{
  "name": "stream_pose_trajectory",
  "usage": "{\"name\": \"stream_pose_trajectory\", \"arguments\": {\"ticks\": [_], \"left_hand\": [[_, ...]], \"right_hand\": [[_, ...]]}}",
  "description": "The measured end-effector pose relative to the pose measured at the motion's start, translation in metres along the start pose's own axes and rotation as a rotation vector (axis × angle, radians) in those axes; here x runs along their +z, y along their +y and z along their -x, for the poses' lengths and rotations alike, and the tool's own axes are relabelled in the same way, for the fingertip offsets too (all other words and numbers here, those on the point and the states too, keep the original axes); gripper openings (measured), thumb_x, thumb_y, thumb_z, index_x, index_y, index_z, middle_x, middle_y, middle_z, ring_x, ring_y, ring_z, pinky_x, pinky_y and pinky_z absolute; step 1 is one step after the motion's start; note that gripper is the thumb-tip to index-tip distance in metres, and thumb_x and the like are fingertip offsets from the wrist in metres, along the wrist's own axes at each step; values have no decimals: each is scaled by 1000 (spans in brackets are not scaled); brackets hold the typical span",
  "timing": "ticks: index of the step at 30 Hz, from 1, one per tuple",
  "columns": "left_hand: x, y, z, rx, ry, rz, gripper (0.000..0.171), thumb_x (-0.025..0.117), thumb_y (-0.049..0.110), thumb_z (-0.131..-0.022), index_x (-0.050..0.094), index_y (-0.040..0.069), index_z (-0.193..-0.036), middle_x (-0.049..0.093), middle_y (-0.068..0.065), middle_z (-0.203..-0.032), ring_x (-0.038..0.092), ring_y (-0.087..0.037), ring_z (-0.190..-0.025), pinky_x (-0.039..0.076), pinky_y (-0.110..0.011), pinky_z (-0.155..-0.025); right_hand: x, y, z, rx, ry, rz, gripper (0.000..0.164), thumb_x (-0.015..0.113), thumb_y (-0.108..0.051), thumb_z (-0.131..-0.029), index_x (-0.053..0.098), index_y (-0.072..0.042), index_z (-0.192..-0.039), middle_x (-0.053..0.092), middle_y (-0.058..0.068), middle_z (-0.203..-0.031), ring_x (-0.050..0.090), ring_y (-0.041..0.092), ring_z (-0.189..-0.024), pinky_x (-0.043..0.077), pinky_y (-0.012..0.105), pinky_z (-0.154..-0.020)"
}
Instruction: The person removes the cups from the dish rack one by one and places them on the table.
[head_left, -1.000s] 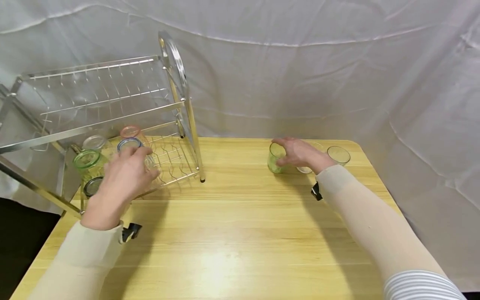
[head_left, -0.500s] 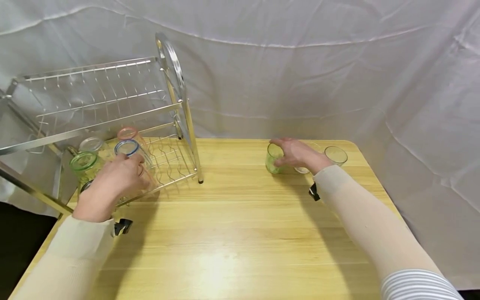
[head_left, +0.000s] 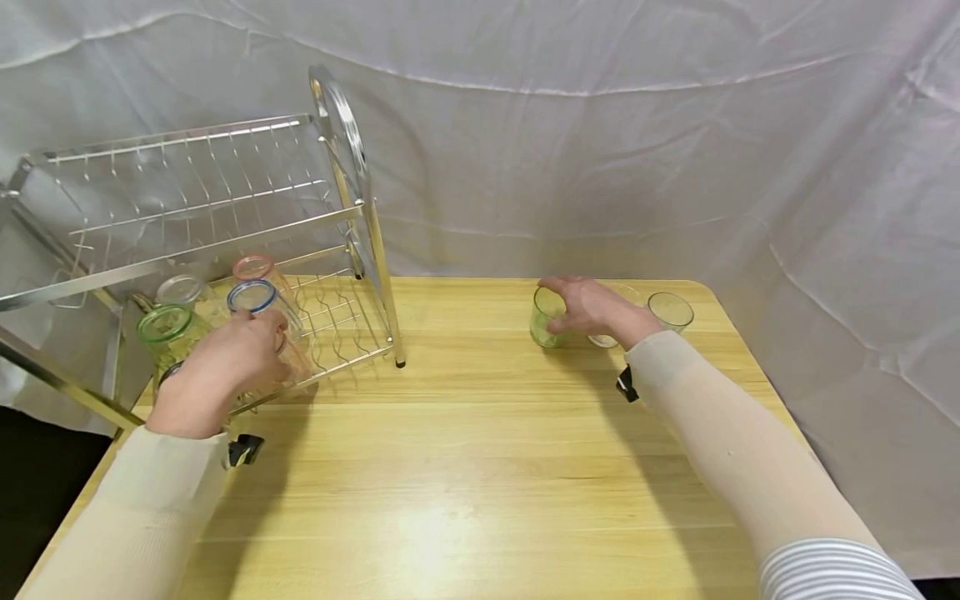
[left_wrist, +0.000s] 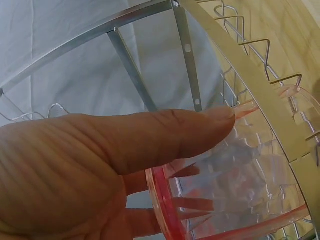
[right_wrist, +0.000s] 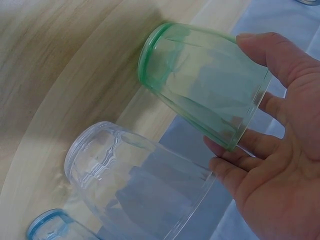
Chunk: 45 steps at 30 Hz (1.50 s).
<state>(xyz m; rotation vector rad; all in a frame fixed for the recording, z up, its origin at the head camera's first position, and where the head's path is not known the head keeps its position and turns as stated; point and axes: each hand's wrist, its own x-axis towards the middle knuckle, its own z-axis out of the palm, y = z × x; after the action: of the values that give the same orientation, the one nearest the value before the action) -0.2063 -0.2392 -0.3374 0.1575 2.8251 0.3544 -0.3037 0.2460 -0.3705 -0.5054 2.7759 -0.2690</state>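
My left hand [head_left: 232, 358] is at the front of the rack's lower tier, gripping a pink glass [left_wrist: 240, 185] near its thick base. In the left wrist view the thumb lies along one side and fingers show through the other. This glass is upside down and partly covered by the hand in the head view. On the right, my right hand [head_left: 596, 308] holds a green glass [right_wrist: 200, 80] near its rim, thumb on one side and fingers on the other; the glass stands upright on the table. A clear glass [right_wrist: 140, 185] stands beside it, close to the fingertips.
The two-tier metal rack [head_left: 382, 283] stands at left. Its lower tier also bears upturned glasses: blue-based [head_left: 251, 296], red-based [head_left: 255, 267], clear [head_left: 180, 289], green-based [head_left: 165, 323] and a dark-based one. Another glass [head_left: 670, 310] stands at the table's right.
My left hand has moved slightly left and down with the pink glass onto the lower tier, then nearly stopped. My right hand stays at the green glass. The head view has shifted slightly.
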Motion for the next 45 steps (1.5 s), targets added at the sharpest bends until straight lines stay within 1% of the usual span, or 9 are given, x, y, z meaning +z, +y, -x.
{"name": "stream_pose_trajectory", "arguments": {"ticks": [5,7,10,14,22,27,36,41,45], "left_hand": [[-1,-2,-1,32,24,0,56,85,24,-84,55,-2,-124,54,-31,-112,57,-42,-94,52,-54,-72],[-3,-2,0,42,30,-4,54,86,23,-83,55,-1,-120,55,-28,-108,56,-40,-90,50,-51,-70],[-7,0,2,36,35,-19,59,85,22,-84,55,-5,-128,55,-35,-117,58,-49,-101,53,-57,-77],[-13,6,9,12,52,-36,70,82,23,-89,49,-8,-142,48,-44,-135,50,-61,-121,52,-69,-89],[-12,30,32,47,228,-64,73,83,21,-88,47,-9,-144,52,-44,-129,60,-63,-104,54,-68,-79],[-12,49,46,58,226,-1,77,83,25,-88,45,-2,-149,45,-43,-142,55,-68,-115,51,-73,-85],[8,84,66,185,293,112,66,84,28,-87,55,7,-143,59,-28,-132,65,-50,-108,53,-68,-86],[25,97,63,188,260,218,65,85,29,-87,56,14,-143,58,-23,-139,63,-44,-115,53,-65,-89],[40,101,57,196,242,313,65,87,29,-87,57,16,-144,57,-20,-143,61,-39,-118,53,-60,-91]], "right_hand": [[0,-1,-1,-9,-4,3,87,76,-32,-94,30,-16,-167,28,28,-169,25,48,-158,29,66,-125],[0,-1,-2,-11,-1,4,86,76,-32,-95,31,-16,-166,28,29,-169,25,48,-157,29,66,-125],[-1,-1,-2,-12,1,1,86,76,-31,-95,31,-16,-166,28,28,-169,24,48,-158,29,65,-125],[-1,0,-2,-12,3,-1,87,76,-31,-95,30,-15,-167,27,28,-170,24,48,-158,29,66,-125],[-1,4,-2,1,-1,2,88,76,-34,-93,30,-17,-167,25,27,-171,23,47,-158,29,67,-124],[-1,6,-2,-3,-7,1,88,75,-34,-94,29,-16,-167,25,28,-170,21,49,-158,27,68,-125],[1,6,-1,-11,2,-15,87,75,-34,-95,29,-16,-167,25,28,-170,23,50,-157,29,68,-124],[4,5,2,4,20,-19,94,77,-39,-94,24,-19,-169,23,27,-171,25,51,-156,30,69,-122],[7,5,6,5,76,12,101,77,-47,-93,18,-19,-170,20,24,-173,25,53,-156,30,70,-123]]}}
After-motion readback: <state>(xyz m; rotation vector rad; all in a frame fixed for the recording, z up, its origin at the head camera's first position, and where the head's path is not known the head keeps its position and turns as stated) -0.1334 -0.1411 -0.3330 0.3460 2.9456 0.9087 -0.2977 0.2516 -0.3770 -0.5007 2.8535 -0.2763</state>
